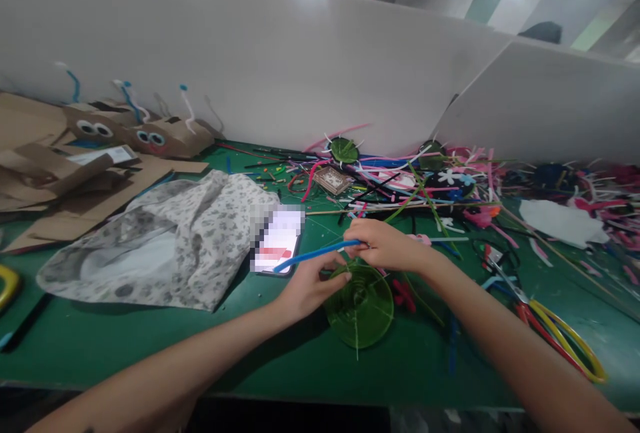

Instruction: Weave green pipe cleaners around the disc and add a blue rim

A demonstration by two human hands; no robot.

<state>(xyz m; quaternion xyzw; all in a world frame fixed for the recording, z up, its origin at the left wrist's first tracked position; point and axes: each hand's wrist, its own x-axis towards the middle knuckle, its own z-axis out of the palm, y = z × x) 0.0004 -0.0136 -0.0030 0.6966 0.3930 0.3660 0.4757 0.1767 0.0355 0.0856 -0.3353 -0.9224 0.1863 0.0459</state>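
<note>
A green see-through round piece point(367, 313) with ring lines and thin pale spokes stands over the table in front of me. My left hand point(311, 286) is closed on its left edge, thumb on the near side. Above it, my right hand point(383, 243) pinches a blue pipe cleaner point(315, 253), whose free length reaches left over the left hand toward a phone point(280, 236). The right fingertips are close to the top edge of the green piece; whether they touch it is hidden. A red piece point(404, 296) lies just right of it.
Red-and-yellow-handled scissors point(555, 336) lie at the right. A patterned cloth point(200, 240) spreads left of the phone. Cardboard figures with googly eyes point(150, 138) stand at the back left. Pipe cleaners in many colours point(385, 186) are heaped along the grey partition point(300, 66).
</note>
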